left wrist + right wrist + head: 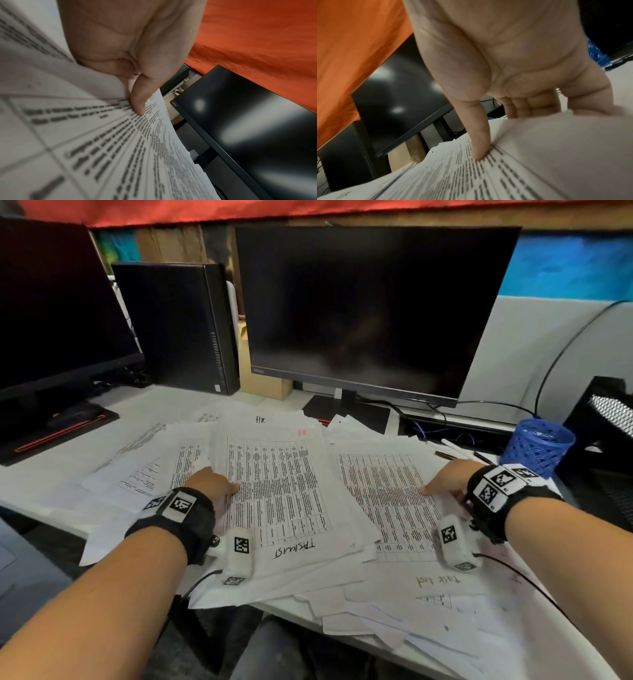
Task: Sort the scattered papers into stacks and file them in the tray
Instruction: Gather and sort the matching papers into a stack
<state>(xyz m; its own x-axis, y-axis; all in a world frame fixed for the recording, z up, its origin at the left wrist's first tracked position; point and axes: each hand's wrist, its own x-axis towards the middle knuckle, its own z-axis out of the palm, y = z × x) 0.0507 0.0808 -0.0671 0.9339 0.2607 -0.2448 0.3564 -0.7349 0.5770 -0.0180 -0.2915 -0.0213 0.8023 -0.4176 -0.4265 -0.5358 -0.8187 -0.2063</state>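
Left hand (214, 486) grips the left edge of the centre sheaf (274, 491): thumb on the printed top sheet, fingers curled out of sight beneath. Left wrist view confirms it, showing the thumb (137, 102) pressed on the table text and paper bowing up around the palm; head view only shows the knuckles from above. Right hand (448, 481) pinches the right sheaf (387, 494) at its right edge, thumb on top. Right wrist view adds that the fingers (522, 108) tuck under a lifted blank sheet; this is hidden in the head view.

Papers (342, 594) are white sheets printed with dense black tables, spread in a loose overlapping mess over the near half of the bench (41, 474), some hanging past its front edge. Handwriting on the centre sheet reads "TASKLIST" upside down; "HR" is on a sheet farther back and "Task list" on the right one. Print is too small to read.

Black mesh tray (606, 419) sits at the far right bench edge, well apart from both hands; whether it holds paper cannot be told. Blue mesh cup (537, 446) stands just beside it. Behind the papers is a dark monitor (370, 313), with a second monitor (51, 313) at left and a black tower PC (178, 326) between them. Wrist views also show orange-red cloth (257, 33) overhead.
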